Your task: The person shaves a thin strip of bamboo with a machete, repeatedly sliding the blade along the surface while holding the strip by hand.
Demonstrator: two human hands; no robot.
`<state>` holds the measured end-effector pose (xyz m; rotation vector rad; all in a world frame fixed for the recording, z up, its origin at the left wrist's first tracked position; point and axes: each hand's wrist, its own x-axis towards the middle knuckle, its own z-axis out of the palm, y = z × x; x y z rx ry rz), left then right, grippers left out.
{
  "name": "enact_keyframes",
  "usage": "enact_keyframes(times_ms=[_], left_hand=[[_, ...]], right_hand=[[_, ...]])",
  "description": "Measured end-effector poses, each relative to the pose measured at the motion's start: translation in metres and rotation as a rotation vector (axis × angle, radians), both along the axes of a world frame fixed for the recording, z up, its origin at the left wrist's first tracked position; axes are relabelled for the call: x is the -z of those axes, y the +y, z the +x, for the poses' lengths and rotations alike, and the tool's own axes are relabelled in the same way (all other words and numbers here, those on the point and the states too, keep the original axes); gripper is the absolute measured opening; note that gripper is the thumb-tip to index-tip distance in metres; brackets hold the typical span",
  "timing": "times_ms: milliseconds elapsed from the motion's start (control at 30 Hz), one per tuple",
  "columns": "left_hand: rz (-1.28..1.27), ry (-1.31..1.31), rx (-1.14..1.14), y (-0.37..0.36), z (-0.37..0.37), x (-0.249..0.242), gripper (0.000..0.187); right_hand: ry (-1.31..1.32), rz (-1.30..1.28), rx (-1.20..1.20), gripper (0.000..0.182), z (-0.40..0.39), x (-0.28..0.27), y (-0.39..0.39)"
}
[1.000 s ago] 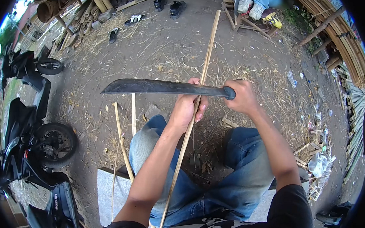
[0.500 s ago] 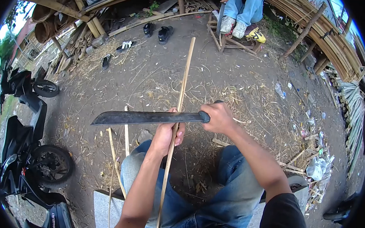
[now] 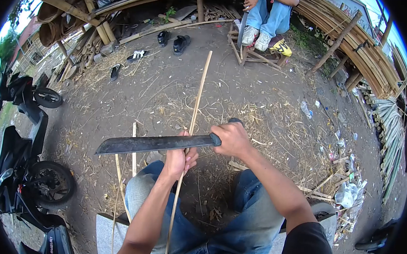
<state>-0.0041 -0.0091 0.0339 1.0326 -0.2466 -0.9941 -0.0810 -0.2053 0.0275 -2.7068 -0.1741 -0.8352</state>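
Bamboo strip (image 3: 197,98) runs from the lap far out over the dirt, grasped by the left hand (image 3: 179,159). The right hand (image 3: 228,139) is clenched on a machete (image 3: 153,143) lying across the strip just above those fingers. A slip on the smooth bamboo could likely send the blade into them.

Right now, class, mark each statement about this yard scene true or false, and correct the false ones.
1. The right hand grips the machete by its handle. True.
2. The left hand holds the bamboo strip. True.
3. The machete blade points to the picture's right. False: it points left.
4. A bicycle stands at the left. False: a motorbike stands there.
5. The shoes lie on the ground. True.
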Motion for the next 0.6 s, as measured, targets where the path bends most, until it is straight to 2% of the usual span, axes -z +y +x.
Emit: enact_keyframes(times_ms=[267, 333, 433, 533, 600], left_hand=[[-0.04, -0.131, -0.002, -0.002, -0.002, -0.002, 0.029], [0.013, -0.15, 0.01, -0.001, -0.003, -0.001, 0.025], [0.032, -0.142, 0.027, -0.002, -0.004, 0.001, 0.022], [0.082, -0.133, 0.066, -0.003, -0.003, -0.003, 0.028], [0.028, -0.137, 0.054, 0.0, -0.005, -0.007, 0.028]], right_hand=[[-0.006, -0.041, 0.021, 0.018, 0.003, 0.007, -0.01], [0.1, -0.063, 0.049, 0.027, 0.003, 0.01, -0.016], [-0.007, -0.062, 0.0, 0.025, 0.004, 0.03, -0.021], [-0.104, -0.145, -0.019, 0.023, 0.018, 0.014, -0.049], [-0.056, -0.081, 0.22, 0.017, 0.016, 0.016, -0.07]])
